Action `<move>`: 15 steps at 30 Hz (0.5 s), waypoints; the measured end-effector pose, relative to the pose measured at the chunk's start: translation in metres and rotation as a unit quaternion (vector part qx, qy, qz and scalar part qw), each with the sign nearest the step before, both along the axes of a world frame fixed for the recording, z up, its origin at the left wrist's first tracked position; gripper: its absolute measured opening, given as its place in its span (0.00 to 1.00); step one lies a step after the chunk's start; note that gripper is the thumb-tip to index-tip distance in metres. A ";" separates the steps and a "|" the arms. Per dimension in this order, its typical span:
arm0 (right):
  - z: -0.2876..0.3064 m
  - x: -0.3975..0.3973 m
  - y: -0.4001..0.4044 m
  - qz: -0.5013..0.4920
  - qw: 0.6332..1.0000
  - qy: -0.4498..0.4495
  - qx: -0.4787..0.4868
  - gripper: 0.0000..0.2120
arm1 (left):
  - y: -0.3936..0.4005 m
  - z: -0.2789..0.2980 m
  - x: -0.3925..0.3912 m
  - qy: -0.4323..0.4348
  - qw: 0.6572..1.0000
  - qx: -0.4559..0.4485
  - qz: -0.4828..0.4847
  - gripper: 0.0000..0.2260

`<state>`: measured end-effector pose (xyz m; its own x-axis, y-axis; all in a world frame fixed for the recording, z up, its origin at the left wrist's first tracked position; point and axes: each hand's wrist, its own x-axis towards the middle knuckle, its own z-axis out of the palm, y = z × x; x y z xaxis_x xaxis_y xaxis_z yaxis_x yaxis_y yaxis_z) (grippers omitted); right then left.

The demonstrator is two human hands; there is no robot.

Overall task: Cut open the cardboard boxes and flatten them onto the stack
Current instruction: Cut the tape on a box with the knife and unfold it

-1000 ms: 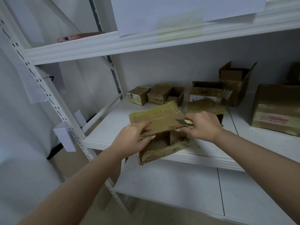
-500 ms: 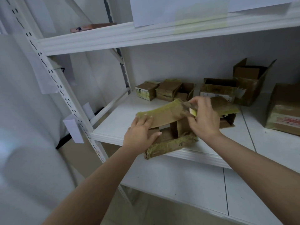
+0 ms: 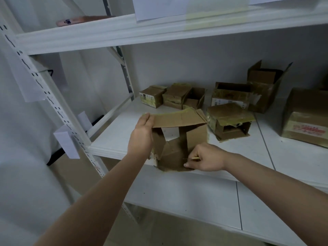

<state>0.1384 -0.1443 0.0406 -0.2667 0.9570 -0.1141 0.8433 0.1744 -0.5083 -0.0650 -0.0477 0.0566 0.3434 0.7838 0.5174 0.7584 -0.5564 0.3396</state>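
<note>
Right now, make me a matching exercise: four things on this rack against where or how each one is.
Things:
1. left hand
2. right hand
3. phone
4. big sealed box

States:
A. lies on the upper shelf
B. sits at the right edge of the middle shelf
C. holds up the flap of the opened box
D. pinches a small yellow cutter low against that box

Pairs: 1-C, 2-D, 3-A, 4-B

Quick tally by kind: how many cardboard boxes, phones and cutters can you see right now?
Cardboard boxes: 8, the one being opened plus 7 behind it on the shelf
Phones: 1, on the upper shelf
Cutters: 1, in the right hand
Total: 10
</note>
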 end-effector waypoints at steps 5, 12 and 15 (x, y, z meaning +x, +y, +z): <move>-0.004 0.013 0.002 -0.065 0.992 -0.022 0.103 0.19 | 0.015 0.019 0.003 -0.032 0.998 0.057 -0.002 0.20; -0.006 0.016 0.012 -0.094 0.977 -0.059 0.183 0.12 | 0.035 0.041 0.014 -0.069 0.991 0.109 -0.024 0.20; -0.016 0.017 0.017 -0.070 0.993 -0.078 0.053 0.11 | 0.040 0.023 0.018 0.003 0.997 0.066 -0.039 0.20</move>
<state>0.1556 -0.1278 0.0250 -0.1164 0.9924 -0.0406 0.9302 0.0946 -0.3547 -0.0472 -0.0080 0.0792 0.4042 0.6790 0.6128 0.7121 -0.6541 0.2551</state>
